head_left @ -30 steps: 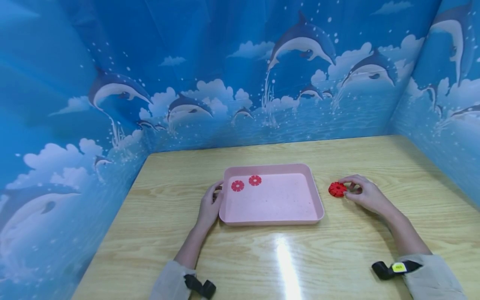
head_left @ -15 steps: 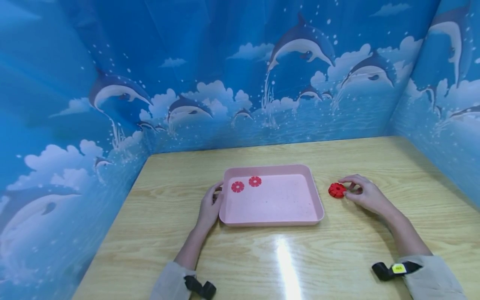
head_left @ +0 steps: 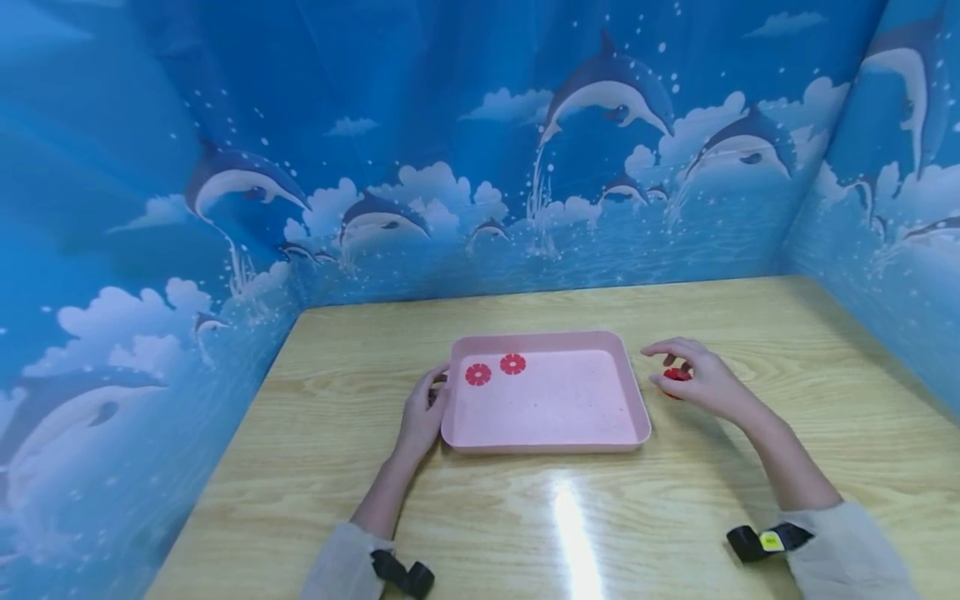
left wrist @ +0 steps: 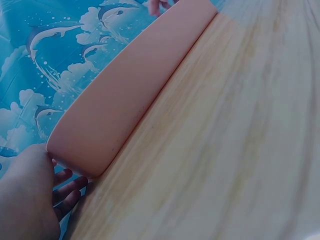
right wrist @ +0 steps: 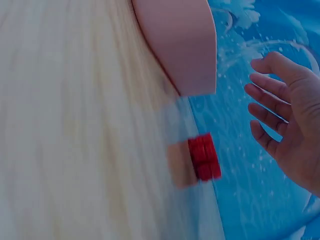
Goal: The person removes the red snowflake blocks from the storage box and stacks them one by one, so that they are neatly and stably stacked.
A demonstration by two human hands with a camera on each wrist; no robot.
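Note:
A shallow pink tray (head_left: pixel 547 400) lies on the table with two flat red notched discs, one disc (head_left: pixel 478 374) left of the other disc (head_left: pixel 513 364), near its far left corner. My left hand (head_left: pixel 420 412) rests against the outside of the tray's left end, its fingers loosely bent at the wall. My right hand (head_left: pixel 705 379) hovers over a short stack of red notched discs (right wrist: pixel 204 156) right of the tray. In the right wrist view its thumb and fingers are spread, apart from the stack, with nothing between them. The hand partly covers the stack in the head view.
The wooden table (head_left: pixel 480 517) ends at a blue dolphin-printed curtain (head_left: pixel 450 150) at the back and sides. Each grey sleeve carries a black strap with a small camera (head_left: pixel 768 542).
My right hand has let go of the disc stack's edge and shifted left and slightly up over it, with its fingers extending toward the tray. The left hand stays at the tray.

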